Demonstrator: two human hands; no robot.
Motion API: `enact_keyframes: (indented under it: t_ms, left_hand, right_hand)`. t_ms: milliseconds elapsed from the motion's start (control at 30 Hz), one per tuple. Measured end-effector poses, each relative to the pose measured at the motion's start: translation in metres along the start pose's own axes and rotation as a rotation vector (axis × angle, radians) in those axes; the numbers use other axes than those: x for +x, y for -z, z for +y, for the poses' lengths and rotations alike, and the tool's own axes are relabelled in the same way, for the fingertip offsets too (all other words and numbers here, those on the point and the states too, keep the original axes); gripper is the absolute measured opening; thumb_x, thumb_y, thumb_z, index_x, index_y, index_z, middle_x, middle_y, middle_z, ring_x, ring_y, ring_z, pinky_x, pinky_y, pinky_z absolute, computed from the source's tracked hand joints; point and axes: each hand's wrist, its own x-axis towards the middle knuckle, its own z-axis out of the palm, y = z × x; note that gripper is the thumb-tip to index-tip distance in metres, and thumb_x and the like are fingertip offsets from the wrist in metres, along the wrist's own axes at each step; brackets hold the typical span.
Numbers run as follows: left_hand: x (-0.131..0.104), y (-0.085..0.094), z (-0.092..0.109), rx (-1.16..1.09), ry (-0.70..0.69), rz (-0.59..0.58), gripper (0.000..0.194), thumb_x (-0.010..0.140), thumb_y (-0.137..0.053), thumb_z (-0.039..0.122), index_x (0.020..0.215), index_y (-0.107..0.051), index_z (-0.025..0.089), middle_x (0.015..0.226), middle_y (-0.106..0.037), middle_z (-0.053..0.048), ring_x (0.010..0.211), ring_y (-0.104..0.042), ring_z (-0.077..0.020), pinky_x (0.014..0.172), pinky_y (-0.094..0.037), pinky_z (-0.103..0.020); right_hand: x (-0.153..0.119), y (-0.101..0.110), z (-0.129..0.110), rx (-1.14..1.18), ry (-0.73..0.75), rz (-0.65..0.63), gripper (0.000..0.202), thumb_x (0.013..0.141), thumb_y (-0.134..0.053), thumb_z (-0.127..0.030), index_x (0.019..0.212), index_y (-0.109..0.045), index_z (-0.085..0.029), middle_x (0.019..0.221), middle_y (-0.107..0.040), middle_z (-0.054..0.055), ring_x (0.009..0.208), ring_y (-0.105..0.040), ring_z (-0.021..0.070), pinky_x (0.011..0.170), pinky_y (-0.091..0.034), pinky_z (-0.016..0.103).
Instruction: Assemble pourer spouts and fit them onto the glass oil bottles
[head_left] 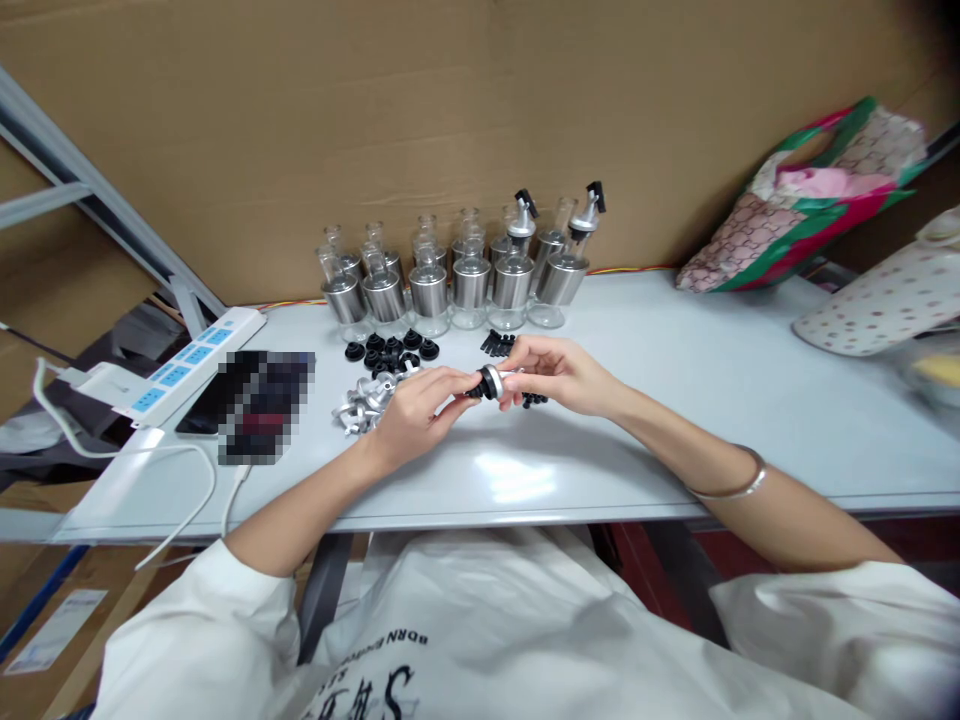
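Your work surface is the pale table [750, 400]; its near edge runs across the view just in front of your chest, and its far edge meets a cardboard wall [450, 100]; the widest bare stretch lies to the right of your hands, reaching toward a patterned bag [810, 200] and a dotted pouch [885, 300] at the far right; to the left, room is limited by a power strip [187, 360], its white cable [180, 500] and a flat dark item beside it whose surface is blurred out and cannot be read; behind your hands stands a row of glass bottles with steel sleeves [450, 280], two of which carry spouts; in front of that row lie black stoppers [390, 350], a heap of silver pourer parts [364, 405] and a cluster of small black pieces [496, 343]; more small black pieces lie under your right hand and are partly hidden by it; the right edge of the view is smeared, so items there are hard to make out; your left hand [416, 410] and right hand [559, 375] meet above the table centre, well clear of the bottles; between them you hold a pourer cap [491, 382], silver ring with a black end; your left fingers are curled and pinch its black end; your right thumb and fingers close on the silver end; a bracelet [739, 485] sits on your right wrist.
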Motion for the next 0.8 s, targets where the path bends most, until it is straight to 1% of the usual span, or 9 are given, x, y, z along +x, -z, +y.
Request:
enact_keyframes:
  t_ms: [267,400,667,800]
  left_hand:
    - [0.0002,0.0001,0.002,0.002,-0.022,-0.005,0.014,0.087,-0.059,0.017,0.1,-0.058,0.014,0.088,-0.071,-0.008,0.08,-0.068,-0.0145,0.068,-0.058,-0.027]
    - [-0.0005,-0.0001,0.0034,0.001,-0.03,-0.015,0.015,0.088,-0.057,0.018,0.103,-0.058,0.016,0.089,-0.071,-0.007,0.082,-0.069,-0.0142,0.068,-0.058,-0.027]
    - [-0.0032,-0.0031,0.005,0.002,-0.033,-0.034,0.016,0.089,-0.056,0.018,0.105,-0.058,0.016,0.091,-0.07,-0.007,0.08,-0.067,-0.0131,0.067,-0.056,-0.024]
    - [-0.002,-0.0034,0.0047,0.037,-0.044,-0.04,0.014,0.089,-0.056,0.019,0.102,-0.058,0.015,0.089,-0.07,-0.008,0.077,-0.066,-0.0131,0.066,-0.055,-0.025]
  right_hand:
    - [-0.0009,-0.0004,-0.0007,0.022,-0.054,-0.017,0.028,0.077,-0.072,-0.039,0.079,-0.058,-0.015,0.064,-0.071,0.002,0.059,-0.067,0.0134,0.056,-0.051,0.024]
    - [-0.0011,-0.0017,-0.0014,0.059,-0.078,-0.029,0.029,0.077,-0.072,-0.04,0.077,-0.056,-0.016,0.063,-0.07,0.001,0.056,-0.068,0.0139,0.052,-0.051,0.023]
    - [-0.0017,-0.0007,-0.0026,0.101,-0.143,-0.063,0.032,0.078,-0.07,-0.042,0.073,-0.052,-0.016,0.058,-0.069,0.001,0.048,-0.066,0.0135,0.045,-0.048,0.021]
    - [-0.0019,0.0008,-0.0021,0.102,-0.177,-0.068,0.033,0.079,-0.069,-0.043,0.074,-0.05,-0.016,0.055,-0.067,-0.001,0.042,-0.063,0.0127,0.039,-0.044,0.019]
